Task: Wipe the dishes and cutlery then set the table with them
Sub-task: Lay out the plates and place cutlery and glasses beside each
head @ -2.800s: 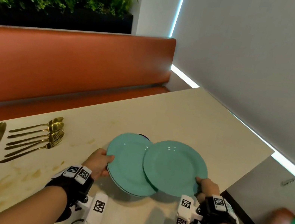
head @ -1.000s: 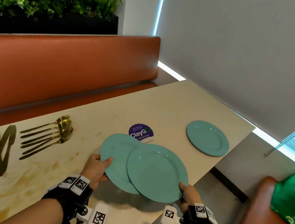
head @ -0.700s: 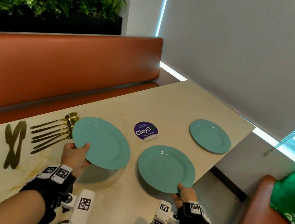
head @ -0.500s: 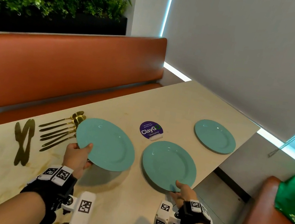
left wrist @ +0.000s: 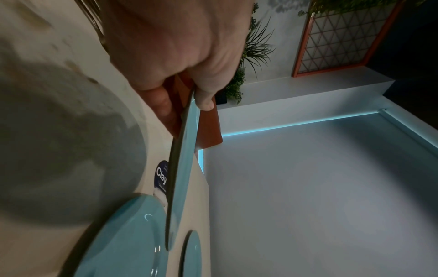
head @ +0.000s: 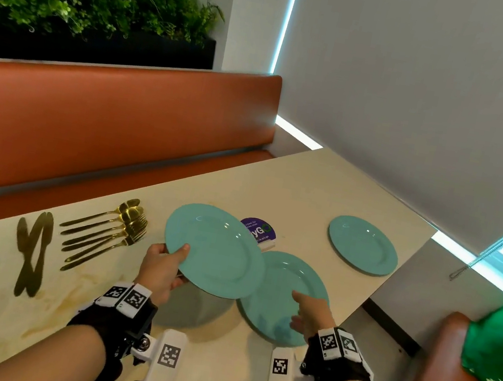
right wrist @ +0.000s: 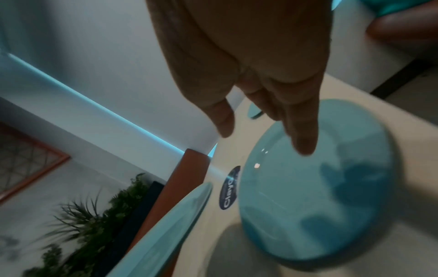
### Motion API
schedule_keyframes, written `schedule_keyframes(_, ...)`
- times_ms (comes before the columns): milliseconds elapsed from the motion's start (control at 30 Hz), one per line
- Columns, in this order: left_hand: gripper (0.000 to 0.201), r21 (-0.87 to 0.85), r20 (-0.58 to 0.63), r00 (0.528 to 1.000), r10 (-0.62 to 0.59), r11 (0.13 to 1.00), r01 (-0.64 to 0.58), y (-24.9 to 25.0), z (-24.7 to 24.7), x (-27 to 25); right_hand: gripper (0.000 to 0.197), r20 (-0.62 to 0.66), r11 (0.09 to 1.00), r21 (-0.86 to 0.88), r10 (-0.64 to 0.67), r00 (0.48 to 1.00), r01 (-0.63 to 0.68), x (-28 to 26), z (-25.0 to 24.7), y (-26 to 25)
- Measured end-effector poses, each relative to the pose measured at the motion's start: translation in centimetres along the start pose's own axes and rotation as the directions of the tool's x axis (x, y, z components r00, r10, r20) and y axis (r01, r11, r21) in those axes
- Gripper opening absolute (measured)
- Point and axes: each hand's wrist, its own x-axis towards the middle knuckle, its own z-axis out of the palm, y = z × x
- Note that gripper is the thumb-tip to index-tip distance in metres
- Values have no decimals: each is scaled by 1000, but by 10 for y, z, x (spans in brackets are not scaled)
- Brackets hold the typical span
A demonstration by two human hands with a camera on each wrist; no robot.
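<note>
Left hand (head: 162,267) pinching raised teal plate (head: 216,249), right hand (head: 310,315) loose above tabled plate (head: 286,300)

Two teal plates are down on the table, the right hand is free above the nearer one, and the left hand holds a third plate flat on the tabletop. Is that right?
Not quite. The third plate is not on the table: the left hand grips its rim and holds it raised and tilted, casting a shadow below, clearest in the head view. The rest stands: the nearer plate and far plate lie on the table, and the right hand holds nothing.
</note>
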Motion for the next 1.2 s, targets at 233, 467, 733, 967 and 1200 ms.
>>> schedule_keyframes(233,37,-1,87,994,-64,998,64,8,41,37,19,312,911,378,44,949,-166,35,34,-66)
schedule_keyframes(467,45,72,-56,992,-112,991,115,35,70,96,37,325,884,416,74,943,-213,131,61,-131)
schedule_keyframes(733,29,-33,-235,965,-115,993,111,59,55,142,41,302,884,406,109,947,-231,220,89,-182)
schedule_keyframes(967,15,-39,-323,939,-120,993,113,58,52,163,42,247,904,375,115,962,-204,241,112,-199)
schedule_keyframes(1200,10,-13,-336,934,-121,992,125,51,54,162,51,152,965,238,76,985,-111,250,119,-201)
